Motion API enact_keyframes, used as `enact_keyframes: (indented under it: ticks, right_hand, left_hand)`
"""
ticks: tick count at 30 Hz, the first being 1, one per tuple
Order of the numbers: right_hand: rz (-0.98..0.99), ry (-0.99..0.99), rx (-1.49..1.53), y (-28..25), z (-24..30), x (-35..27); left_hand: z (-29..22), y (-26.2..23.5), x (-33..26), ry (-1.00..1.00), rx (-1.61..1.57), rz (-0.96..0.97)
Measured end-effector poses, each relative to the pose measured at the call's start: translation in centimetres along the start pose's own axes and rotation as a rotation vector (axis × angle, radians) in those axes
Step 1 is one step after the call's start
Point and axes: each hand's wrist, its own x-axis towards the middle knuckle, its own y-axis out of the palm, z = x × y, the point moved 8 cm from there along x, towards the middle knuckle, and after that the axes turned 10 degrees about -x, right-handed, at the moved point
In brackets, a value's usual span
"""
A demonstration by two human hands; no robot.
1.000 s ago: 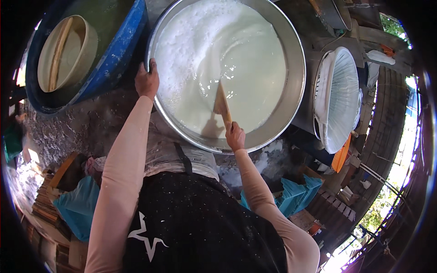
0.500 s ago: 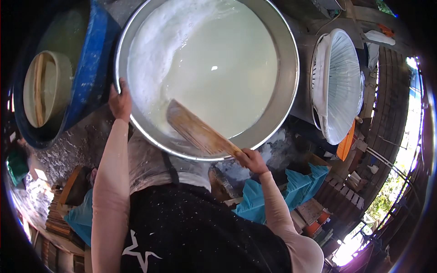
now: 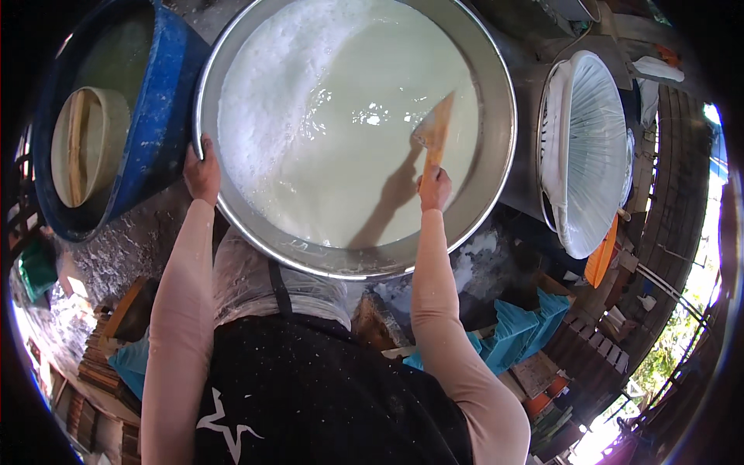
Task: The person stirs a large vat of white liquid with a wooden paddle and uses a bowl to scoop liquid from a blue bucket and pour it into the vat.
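Observation:
In front of me stands a big round metal vat (image 3: pixel 496 170) of pale, milky liquid (image 3: pixel 349 170). White foam (image 3: pixel 267 108) gathers along its left side. My left hand (image 3: pixel 203 172) grips the vat's left rim, thumb over the edge. A wooden paddle (image 3: pixel 436 139) is in my right hand (image 3: pixel 435 189), fingers wrapped round its handle. The hand is over the right part of the vat, and the blade points away from me at the liquid. Whether the blade tip dips under the surface I cannot tell. A shadow falls across the liquid beside it.
At the left, a blue tub (image 3: pixel 174 85) of liquid holds a pale round vessel (image 3: pixel 116 147) with a wooden bar across. To the right, a pleated white cloth (image 3: pixel 597 155) covers another metal vessel. Light-blue sheeting (image 3: pixel 511 333) and an orange object (image 3: pixel 602 252) lie lower right.
My right hand has carried the paddle from the vat's near rim forward over its right part, turning the blade to point away. The foam has shifted. My left hand stays on the rim.

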Motion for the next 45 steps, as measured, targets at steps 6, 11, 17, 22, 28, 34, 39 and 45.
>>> enact_keyframes:
  ticks: [6,11,17,22,28,34,39,45]
  right_hand:
    - [0.100,-0.299,-0.287,4.3,1.7,-7.4]
    - [0.119,-0.491,-0.494,4.7,0.7,-15.2]
    - [0.264,-0.629,-0.657,2.0,2.4,-21.5]
    - [0.523,-0.785,-0.670,-1.4,3.8,-22.9]
    - [0.800,-0.063,-0.212,-9.7,-1.8,-17.5]
    - [0.039,-0.146,-0.076,-8.9,-4.2,-7.9]
    - [-0.124,-0.091,0.011,-1.8,-0.8,0.3]
    - [-0.021,-0.201,-0.107,5.6,0.9,-0.9]
  left_hand:
    - [0.4,-0.2,0.2,-0.020,-0.013,-0.020]
    - [-0.8,0.9,-0.4,-0.096,-0.039,0.020]
    - [-0.8,1.1,-0.4,-0.069,-0.045,0.030]
    - [-1.1,0.9,-0.7,-0.063,-0.068,0.028]
    - [0.3,-0.1,-0.2,0.029,-0.092,0.009]
    - [0.2,-0.5,-0.1,0.029,-0.021,0.009]
    - [0.7,-0.6,0.4,-0.016,0.041,0.010]
    - [-1.0,-0.1,-0.2,-0.026,0.037,-0.016]
